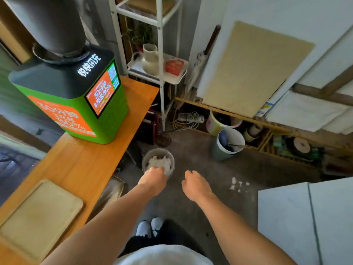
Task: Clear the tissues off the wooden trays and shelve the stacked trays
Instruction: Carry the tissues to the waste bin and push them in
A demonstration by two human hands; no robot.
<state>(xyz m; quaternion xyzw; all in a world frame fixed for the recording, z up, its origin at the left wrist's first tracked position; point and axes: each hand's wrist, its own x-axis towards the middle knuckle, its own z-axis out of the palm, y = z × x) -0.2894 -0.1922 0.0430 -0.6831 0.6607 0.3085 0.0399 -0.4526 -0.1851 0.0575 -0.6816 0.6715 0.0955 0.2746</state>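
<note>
Leftmost, a wooden tray (39, 217) is seen lying flat on the near end of the orange wooden counter (91, 165), with no tissue visible on its top face; whether one tray or a stack is present cannot be told. Farther along the counter a green and orange charging kiosk (76, 104) is noted, upright. Beyond the counter's far end a white metal shelf unit (158, 54) is observed, with a cream jug (150, 59) and a red packet (174, 67) on its middle shelf. On the floor below, a small grey waste bin (158, 161) is recorded, with crumpled tissues (158, 163) inside it. The left hand (153, 180) is held directly over the bin's near rim, fingers curled downward toward the tissues; whether anything is gripped cannot be told. The right hand (195, 185) is held just beside the bin over bare floor, loosely curled, nothing seen in it. Right of that hand, white tissue scraps (237, 185) are noted on the floor, and farther back a grey-blue bucket (228, 143).
</note>
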